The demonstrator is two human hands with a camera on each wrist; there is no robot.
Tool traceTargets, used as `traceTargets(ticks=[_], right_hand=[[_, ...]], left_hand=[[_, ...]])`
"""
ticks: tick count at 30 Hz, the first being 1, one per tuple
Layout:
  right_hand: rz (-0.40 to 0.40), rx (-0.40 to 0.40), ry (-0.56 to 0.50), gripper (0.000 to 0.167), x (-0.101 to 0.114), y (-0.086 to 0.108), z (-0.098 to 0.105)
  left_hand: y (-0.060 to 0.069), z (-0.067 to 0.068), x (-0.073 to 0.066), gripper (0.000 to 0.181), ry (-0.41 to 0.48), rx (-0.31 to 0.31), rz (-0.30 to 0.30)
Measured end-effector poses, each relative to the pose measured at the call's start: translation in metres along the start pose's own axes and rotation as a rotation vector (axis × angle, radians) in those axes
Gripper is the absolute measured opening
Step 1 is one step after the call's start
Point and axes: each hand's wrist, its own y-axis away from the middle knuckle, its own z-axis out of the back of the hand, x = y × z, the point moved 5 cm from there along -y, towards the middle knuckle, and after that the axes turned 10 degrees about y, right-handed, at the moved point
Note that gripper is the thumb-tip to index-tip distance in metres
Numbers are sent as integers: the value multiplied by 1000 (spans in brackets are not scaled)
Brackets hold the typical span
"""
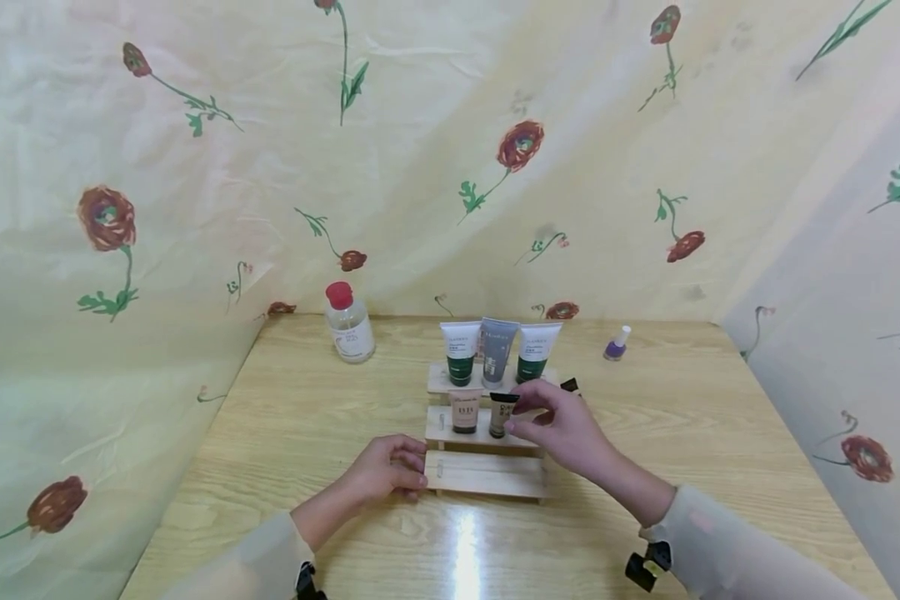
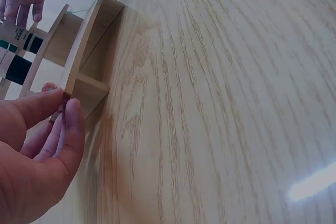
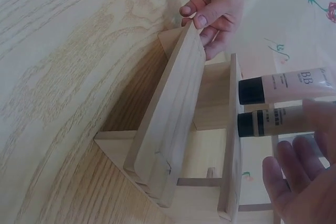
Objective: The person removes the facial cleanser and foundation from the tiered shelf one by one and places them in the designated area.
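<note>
A three-step wooden display rack [image 1: 487, 475] stands on the table. My left hand [image 1: 386, 468] pinches the left end of its lowest step between thumb and fingers, seen closely in the left wrist view. On the middle step, my right hand [image 1: 558, 421] holds a small gold-beige cosmetic tube [image 1: 499, 414] at its right side; the tube's black cap [image 3: 245, 124] meets the step. Beside it stands a pink BB cream tube [image 1: 465, 411], cap down. The top step bears two white-and-green tubes [image 1: 461, 354] [image 1: 537, 350] with a grey tube [image 1: 497, 350] between them.
A clear bottle with a red cap [image 1: 351, 323] stands at the back left of the wooden table [image 1: 307, 400]. At the back right is a purple nail polish bottle [image 1: 617, 343]. A dark object [image 1: 571, 385] shows partly behind my right hand. Flowered cloth hangs behind.
</note>
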Motion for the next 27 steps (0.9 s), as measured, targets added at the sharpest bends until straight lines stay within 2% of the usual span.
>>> traceTargets(ticks=[8,13,21,24,27], right_hand=[[-8,-17,6,28,-1,-2,-2],[12,-41,-2,23,0,-1,6],[-27,-126,5,22,-7,5,48],[-75,-137,3,27,-20,7,68],[-134,-117,-38,37,-39,6,87]], left_hand=[[0,-1,3,47,38,6,12],[0,0,2,47,45,1,17],[0,-2,0,47,50,6,18],[1,-3,-1,47,48,6,19],[1,-3,-1,47,47,3,23]])
